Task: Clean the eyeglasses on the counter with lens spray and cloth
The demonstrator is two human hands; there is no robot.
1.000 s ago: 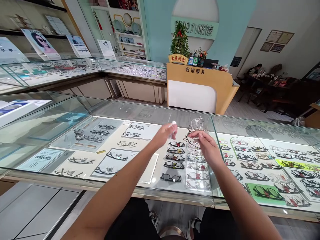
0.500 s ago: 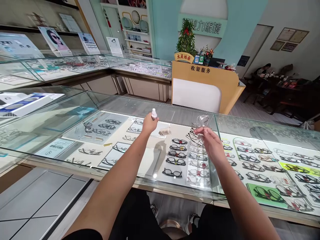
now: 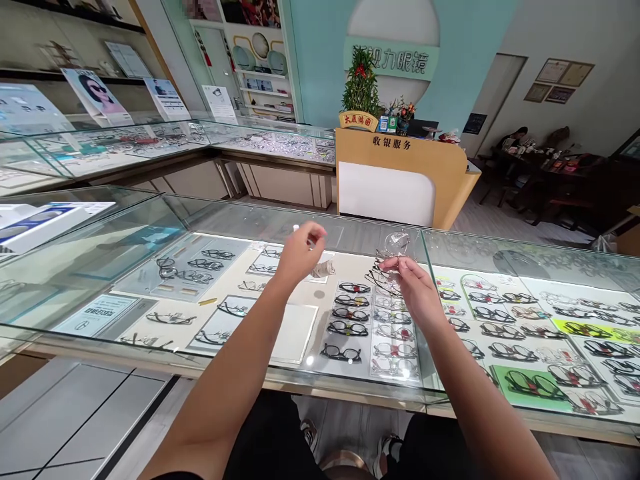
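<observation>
My left hand is above the glass counter top, its fingers curved and apart with nothing seen between them. Just behind it shows the white tip of a small spray bottle; the rest is hidden by the hand. My right hand pinches a pair of eyeglasses with clear lenses, held over the counter. Below the right hand, dark-framed glasses lie inside the case. A small beige object shows beyond the left wrist; its kind is unclear.
The glass display counter runs across in front of me, with rows of black-framed glasses under its top. White and blue boxes lie at the left. A wooden cashier desk stands beyond, with a plant on it.
My left hand has let go of the spray bottle, which now stands behind it, and the fingers have opened. My right hand still holds the eyeglasses. The view has shifted slightly.
</observation>
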